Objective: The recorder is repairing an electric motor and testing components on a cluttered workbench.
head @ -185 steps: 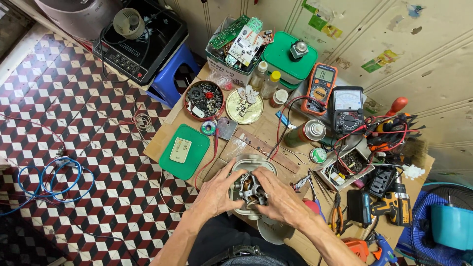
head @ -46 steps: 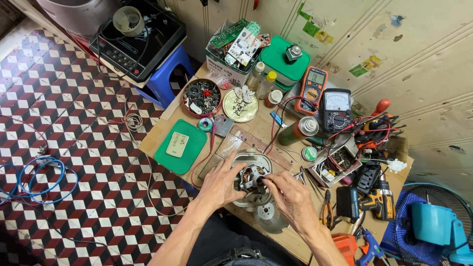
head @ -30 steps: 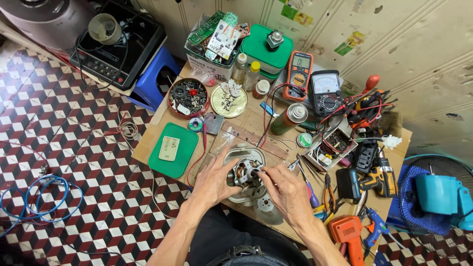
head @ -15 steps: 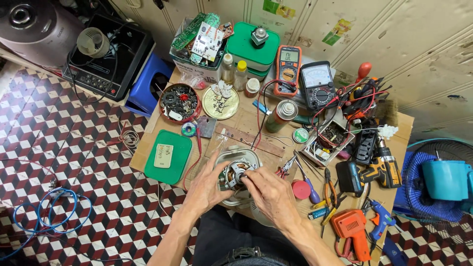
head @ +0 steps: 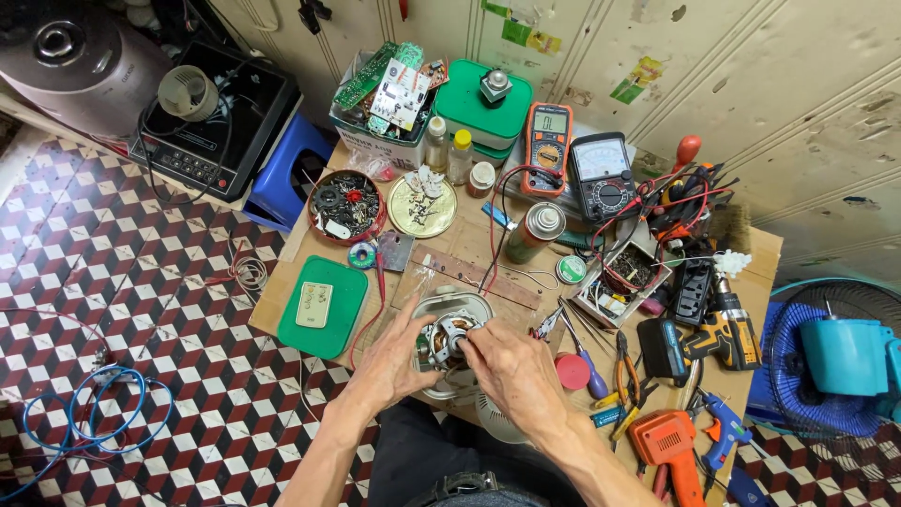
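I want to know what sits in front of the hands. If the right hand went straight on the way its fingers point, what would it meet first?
Probably the fan motor, which the right hand already touches; depth is unclear.

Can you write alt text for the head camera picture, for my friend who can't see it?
Seen from above, a person's left hand and right hand both grip a small electric motor with copper windings on a cluttered wooden workbench. Around it lie two multimeters, a green lid, pliers and a cordless drill.
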